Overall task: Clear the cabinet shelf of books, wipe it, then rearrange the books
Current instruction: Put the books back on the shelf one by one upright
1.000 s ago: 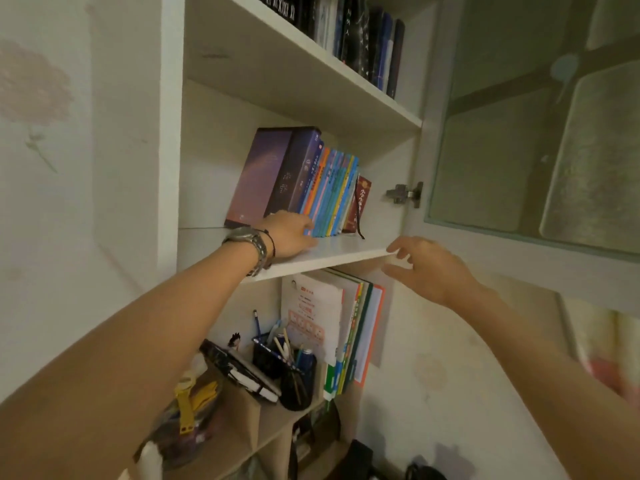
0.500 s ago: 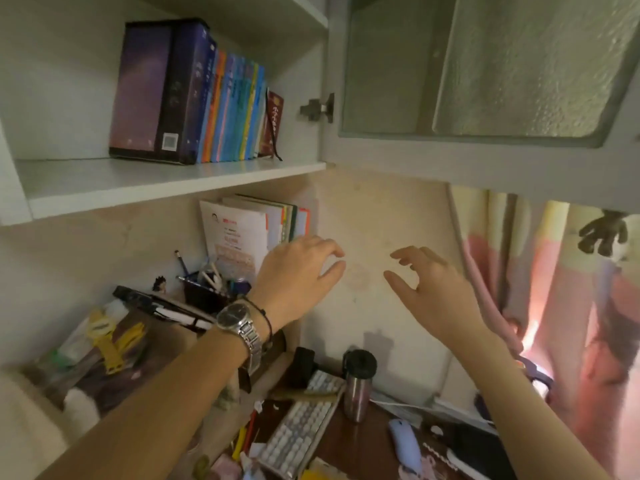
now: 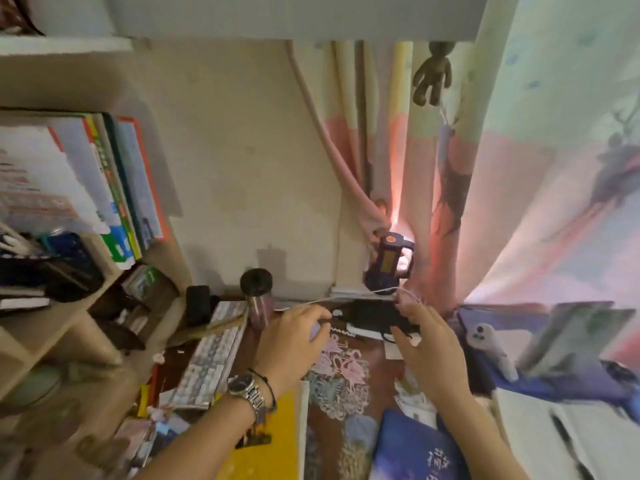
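Books (image 3: 114,188) stand upright at left, leaning, spines toward you; your left hand (image 3: 291,344) and right hand (image 3: 427,351) hover loosely curled, holding nothing.

Both forearms reach forward and down, left hand (image 3: 292,336) loosely curled, right hand (image 3: 427,344) with fingers relaxed.

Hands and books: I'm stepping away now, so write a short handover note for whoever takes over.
Left hand: fingers loosely curled over the desk, apparently holding nothing; blur hides detail.
Right hand: open, fingers spread, above the black item on the desk.
Books: the cabinet shelf is out of view; upright books show on a lower left shelf.
Done: nothing that can be confirmed.
Left: clear the shelf, wipe it, rearrange the books. No cloth identifiable.
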Tool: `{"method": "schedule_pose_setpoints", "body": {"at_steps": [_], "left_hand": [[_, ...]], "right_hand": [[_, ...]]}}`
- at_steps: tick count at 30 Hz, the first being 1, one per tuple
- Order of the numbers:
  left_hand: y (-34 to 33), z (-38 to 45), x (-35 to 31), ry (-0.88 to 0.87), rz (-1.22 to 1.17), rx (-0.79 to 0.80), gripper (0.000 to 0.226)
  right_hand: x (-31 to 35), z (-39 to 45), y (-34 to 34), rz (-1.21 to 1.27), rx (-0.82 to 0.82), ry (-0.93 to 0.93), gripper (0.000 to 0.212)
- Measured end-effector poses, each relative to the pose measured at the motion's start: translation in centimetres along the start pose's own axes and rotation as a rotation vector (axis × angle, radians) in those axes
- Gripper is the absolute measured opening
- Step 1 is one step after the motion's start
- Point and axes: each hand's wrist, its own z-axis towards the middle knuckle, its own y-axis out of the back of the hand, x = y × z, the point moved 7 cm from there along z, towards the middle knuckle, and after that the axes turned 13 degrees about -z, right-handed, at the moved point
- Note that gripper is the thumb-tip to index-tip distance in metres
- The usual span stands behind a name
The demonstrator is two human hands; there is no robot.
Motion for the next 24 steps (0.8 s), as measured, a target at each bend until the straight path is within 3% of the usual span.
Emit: {"method": "schedule_pose_setpoints", "body": {"at_steps": [10, 24], "left_hand": [[-16.0, -5.6, 4.1, 0.156, -0.032, 0.341, 0.023], [-27.0, -9.7, 6.5, 0.275, -0.028, 0.582, 0.027]], "right_hand": [[-12.4, -9.6, -7.3, 0.067, 0.126, -0.281, 0.042], [-20.3, -19.3, -14.0, 0.073, 0.335, -0.641, 0.05]]}}
